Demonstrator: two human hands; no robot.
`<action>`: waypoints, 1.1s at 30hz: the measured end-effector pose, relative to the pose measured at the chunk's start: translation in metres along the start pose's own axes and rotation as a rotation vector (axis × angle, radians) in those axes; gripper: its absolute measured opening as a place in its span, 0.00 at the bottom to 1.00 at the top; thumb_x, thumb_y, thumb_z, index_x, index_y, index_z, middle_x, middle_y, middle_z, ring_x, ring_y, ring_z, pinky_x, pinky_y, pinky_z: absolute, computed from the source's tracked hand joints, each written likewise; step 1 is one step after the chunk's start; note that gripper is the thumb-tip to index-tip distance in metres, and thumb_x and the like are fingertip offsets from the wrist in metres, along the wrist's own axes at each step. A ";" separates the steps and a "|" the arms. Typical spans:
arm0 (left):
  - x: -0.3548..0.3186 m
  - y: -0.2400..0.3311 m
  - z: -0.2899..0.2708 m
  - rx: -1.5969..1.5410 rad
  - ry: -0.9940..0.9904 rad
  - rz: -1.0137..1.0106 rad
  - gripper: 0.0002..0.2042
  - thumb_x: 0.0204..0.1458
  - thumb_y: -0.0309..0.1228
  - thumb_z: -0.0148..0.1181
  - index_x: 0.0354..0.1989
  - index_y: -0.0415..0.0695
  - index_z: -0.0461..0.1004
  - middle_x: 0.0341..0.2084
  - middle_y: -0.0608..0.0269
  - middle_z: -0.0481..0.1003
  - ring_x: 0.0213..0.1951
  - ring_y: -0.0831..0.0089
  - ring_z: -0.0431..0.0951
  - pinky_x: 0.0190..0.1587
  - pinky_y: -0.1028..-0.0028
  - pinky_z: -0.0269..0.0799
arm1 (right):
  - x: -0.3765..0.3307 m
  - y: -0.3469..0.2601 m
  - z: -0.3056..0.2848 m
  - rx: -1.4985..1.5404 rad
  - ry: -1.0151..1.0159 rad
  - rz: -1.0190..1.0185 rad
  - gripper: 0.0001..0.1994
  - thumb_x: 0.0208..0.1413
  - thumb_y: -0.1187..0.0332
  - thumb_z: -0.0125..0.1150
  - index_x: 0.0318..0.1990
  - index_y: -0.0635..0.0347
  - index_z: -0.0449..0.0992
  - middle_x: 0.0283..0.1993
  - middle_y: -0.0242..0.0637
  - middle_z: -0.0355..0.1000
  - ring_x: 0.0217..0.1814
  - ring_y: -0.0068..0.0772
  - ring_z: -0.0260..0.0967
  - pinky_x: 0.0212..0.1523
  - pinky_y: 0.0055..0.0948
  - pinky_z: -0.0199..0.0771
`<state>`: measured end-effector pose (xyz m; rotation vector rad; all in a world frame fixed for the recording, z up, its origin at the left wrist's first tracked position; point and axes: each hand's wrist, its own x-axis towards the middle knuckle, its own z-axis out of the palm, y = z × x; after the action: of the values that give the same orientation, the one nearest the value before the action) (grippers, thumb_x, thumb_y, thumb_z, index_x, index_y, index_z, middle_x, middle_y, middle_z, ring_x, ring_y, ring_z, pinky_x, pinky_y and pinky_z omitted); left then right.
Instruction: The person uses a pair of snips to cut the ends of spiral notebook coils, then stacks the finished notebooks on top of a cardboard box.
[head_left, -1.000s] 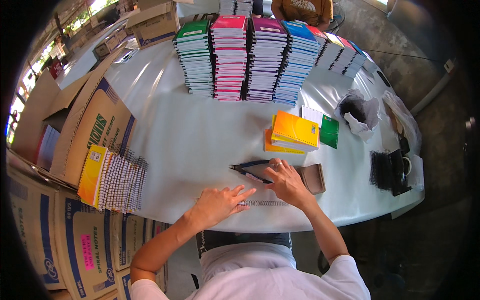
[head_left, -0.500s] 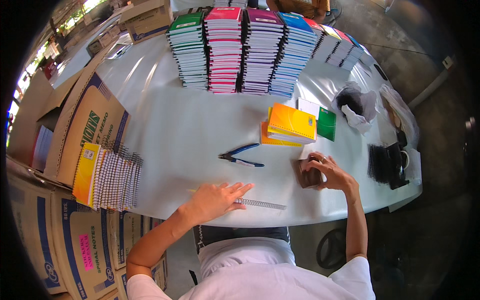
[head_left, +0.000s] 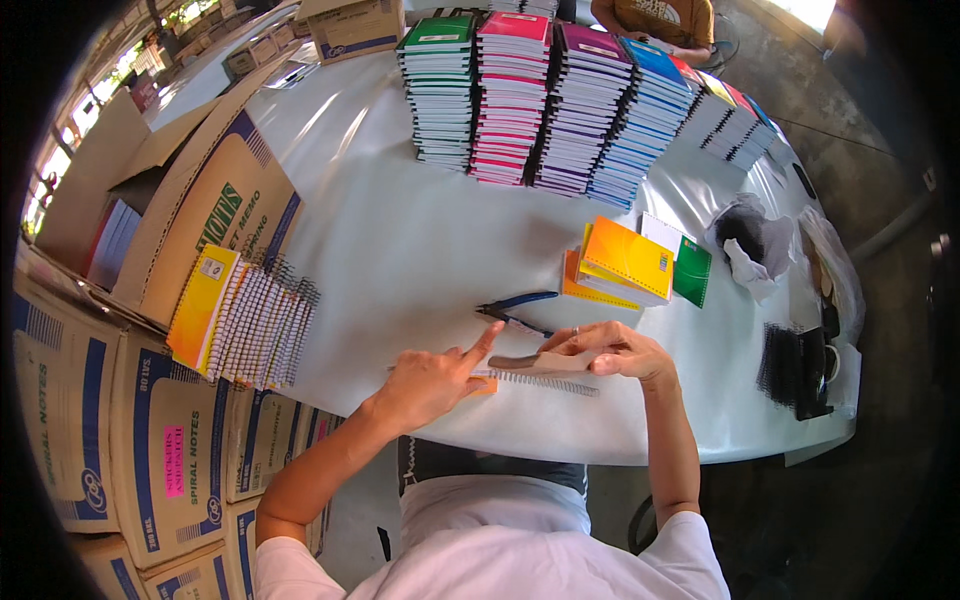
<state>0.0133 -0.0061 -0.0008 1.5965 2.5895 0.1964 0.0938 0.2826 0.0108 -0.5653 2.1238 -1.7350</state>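
My left hand (head_left: 428, 386) rests over a small orange-covered notebook (head_left: 485, 385), its index finger stretched out and the other fingers bent onto it. Most of the notebook is hidden beneath the hand. A thin metal spiral coil (head_left: 560, 383) runs out from the notebook to the right along the table. My right hand (head_left: 620, 350) is closed around a flat brown block (head_left: 520, 362), tilted just above the coil; its exact kind is unclear. Beyond both hands lie blue-handled pliers (head_left: 520, 300), jaws toward the left.
Yellow notepads (head_left: 625, 262) and a green cover (head_left: 692, 272) lie beyond my right hand. Tall notebook stacks (head_left: 510, 110) stand at the back. Spiral notebooks (head_left: 245, 320) lean by a carton (head_left: 225, 200) at left. Black coils (head_left: 785, 368) sit at right. Another person (head_left: 665, 25) is across the table.
My right hand has lifted the brown block and brought it left, over the coil. My left index finger now points outward. The whole view has shifted, moving the table's things rightward.
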 end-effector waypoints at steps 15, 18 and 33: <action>0.010 -0.006 -0.012 -0.152 -0.212 0.050 0.49 0.54 0.53 0.59 0.72 0.37 0.35 0.27 0.51 0.78 0.22 0.52 0.79 0.27 0.58 0.77 | 0.011 0.015 0.020 -0.269 0.017 0.208 0.31 0.52 0.44 0.62 0.51 0.64 0.79 0.52 0.47 0.74 0.55 0.46 0.70 0.58 0.40 0.65; 0.009 -0.007 -0.014 -0.197 -0.204 0.041 0.50 0.53 0.52 0.60 0.72 0.38 0.34 0.32 0.45 0.78 0.24 0.49 0.80 0.28 0.57 0.77 | 0.002 0.024 0.016 0.281 0.059 -0.134 0.27 0.53 0.47 0.64 0.51 0.60 0.80 0.51 0.47 0.74 0.53 0.44 0.70 0.56 0.38 0.68; -0.002 -0.019 -0.007 -0.132 -0.038 -0.062 0.53 0.41 0.57 0.68 0.73 0.55 0.43 0.45 0.57 0.78 0.34 0.53 0.82 0.35 0.59 0.79 | 0.031 0.010 0.031 -0.049 0.029 0.115 0.41 0.47 0.35 0.60 0.48 0.72 0.79 0.51 0.47 0.74 0.62 0.42 0.64 0.59 0.38 0.63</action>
<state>-0.0033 -0.0165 0.0033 1.4590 2.5354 0.3216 0.0812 0.2424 -0.0055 -0.4246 2.1786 -1.6421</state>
